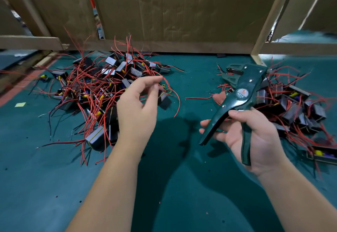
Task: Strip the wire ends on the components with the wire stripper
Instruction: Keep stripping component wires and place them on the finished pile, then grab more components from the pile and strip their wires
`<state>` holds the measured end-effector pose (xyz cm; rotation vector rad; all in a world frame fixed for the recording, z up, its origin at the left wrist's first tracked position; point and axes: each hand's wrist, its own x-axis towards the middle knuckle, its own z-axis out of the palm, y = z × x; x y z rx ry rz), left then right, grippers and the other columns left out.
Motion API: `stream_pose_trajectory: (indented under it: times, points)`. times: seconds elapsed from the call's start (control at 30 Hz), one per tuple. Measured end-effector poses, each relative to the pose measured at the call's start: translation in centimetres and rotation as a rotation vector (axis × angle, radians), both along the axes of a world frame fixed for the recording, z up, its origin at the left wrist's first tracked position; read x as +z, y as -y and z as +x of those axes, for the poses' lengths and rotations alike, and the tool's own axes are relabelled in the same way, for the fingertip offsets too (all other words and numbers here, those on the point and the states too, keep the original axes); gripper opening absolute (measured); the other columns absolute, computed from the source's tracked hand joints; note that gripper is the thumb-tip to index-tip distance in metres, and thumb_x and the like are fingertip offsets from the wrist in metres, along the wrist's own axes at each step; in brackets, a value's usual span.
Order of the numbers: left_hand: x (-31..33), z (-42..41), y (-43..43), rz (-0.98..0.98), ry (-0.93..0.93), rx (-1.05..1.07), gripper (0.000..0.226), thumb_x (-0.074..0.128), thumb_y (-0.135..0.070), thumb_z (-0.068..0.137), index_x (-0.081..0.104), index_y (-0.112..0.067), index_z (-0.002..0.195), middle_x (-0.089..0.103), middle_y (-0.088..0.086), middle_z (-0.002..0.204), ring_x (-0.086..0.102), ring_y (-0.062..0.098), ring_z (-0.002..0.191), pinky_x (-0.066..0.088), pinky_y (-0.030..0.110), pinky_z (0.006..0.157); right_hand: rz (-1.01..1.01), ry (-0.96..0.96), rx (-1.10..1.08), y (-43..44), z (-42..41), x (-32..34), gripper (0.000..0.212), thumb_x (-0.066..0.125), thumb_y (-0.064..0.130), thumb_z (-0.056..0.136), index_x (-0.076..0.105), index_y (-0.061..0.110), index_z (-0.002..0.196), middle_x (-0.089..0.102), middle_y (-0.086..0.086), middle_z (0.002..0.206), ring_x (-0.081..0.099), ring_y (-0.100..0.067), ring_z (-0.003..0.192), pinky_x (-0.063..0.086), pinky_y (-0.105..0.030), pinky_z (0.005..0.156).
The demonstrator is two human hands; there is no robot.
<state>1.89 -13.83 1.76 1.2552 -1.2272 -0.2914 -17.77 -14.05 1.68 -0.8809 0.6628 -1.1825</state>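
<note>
Table (164,186): dark green surface, scattered with small specks; a cardboard wall (173,13) stands along its far edge.
Left pile (94,86): black box-shaped components tangled in red wires, heaped toward the far left of the table; some show yellow and blue parts.
Right pile (295,107): more of the same components and red wires, spread along the right edge of the table.
Left hand (136,107): raised above the right side of the left pile, back of the hand to the camera, fingers loosely curled, index fingertip and thumb close together. Cannot tell whether they pinch a wire.
Blurred component (164,99): just beside the left fingertips, red wire looping past it; contact unclear.
Right hand (255,137): palm up, thumb over one handle, fingers under the other, gripping the wire stripper (240,95).
Wire stripper: dark green, held above the table at the near-left fringe of the right pile; handles spread apart, head aimed at the far edge, round label on the pivot.
Loose red wire (198,97): lies flat between the two piles.
Yellow scrap (20,104): near the left edge.
</note>
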Motion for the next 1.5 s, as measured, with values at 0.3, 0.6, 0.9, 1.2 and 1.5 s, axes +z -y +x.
stream_pose_trajectory:
  times: [0.3, 0.6, 0.9, 1.2, 1.5]
  points:
    - [0.8, -1.7, -0.3, 0.189, -0.404, -0.42, 0.015, 0.057, -0.005, 0.092, 0.063, -0.016, 0.085, 0.065, -0.004, 0.061, 0.066, 0.015, 0.075, 0.051, 0.019, 0.067, 0.129, 0.127, 0.334, -0.4, -0.1, 0.4, 0.083, 0.073, 0.027, 0.054, 0.051, 0.001, 0.13, 0.065, -0.024, 0.11, 0.065, -0.037, 0.073, 0.055, -0.052, 0.07]
    - [0.9, -2.0, -0.8, 0.444, -0.34, -0.486, 0.023, 0.065, -0.011, 0.086, 0.062, -0.017, 0.065, 0.058, -0.001, 0.051, 0.056, 0.014, 0.049, 0.039, 0.016, 0.045, 0.013, 0.171, 0.419, -1.1, 0.4, 0.6, 0.064, 0.078, 0.031, 0.062, 0.061, 0.003, 0.117, 0.061, -0.023, 0.105, 0.063, -0.04, 0.077, 0.052, -0.053, 0.075]
    - [0.8, -2.2, -0.6, 0.425, -0.386, -0.441, 0.018, 0.065, -0.01, 0.087, 0.064, -0.013, 0.069, 0.063, -0.003, 0.055, 0.057, 0.008, 0.047, 0.046, 0.016, 0.048, 0.049, 0.071, 0.308, -1.3, 0.8, 0.6, 0.069, 0.072, 0.023, 0.062, 0.056, -0.001, 0.124, 0.066, -0.022, 0.091, 0.063, -0.039, 0.073, 0.054, -0.053, 0.072]
    - [0.4, -1.3, -0.1, 0.281, -0.368, -0.336, 0.014, 0.064, -0.008, 0.088, 0.068, -0.013, 0.076, 0.063, -0.008, 0.057, 0.056, 0.003, 0.054, 0.046, 0.012, 0.058, 0.172, 0.049, 0.257, -0.7, 0.3, 0.7, 0.073, 0.059, 0.037, 0.061, 0.056, 0.001, 0.125, 0.064, -0.023, 0.102, 0.063, -0.038, 0.07, 0.055, -0.052, 0.069]
    - [0.4, -1.0, 0.0, 0.183, -0.039, -0.209, 0.017, 0.06, -0.014, 0.092, 0.062, -0.023, 0.078, 0.055, -0.023, 0.055, 0.047, -0.004, 0.052, 0.036, 0.008, 0.054, 0.207, 0.124, 0.581, -1.1, 0.2, 0.5, 0.067, 0.063, 0.039, 0.071, 0.058, -0.008, 0.12, 0.061, -0.024, 0.09, 0.062, -0.039, 0.074, 0.053, -0.051, 0.071]
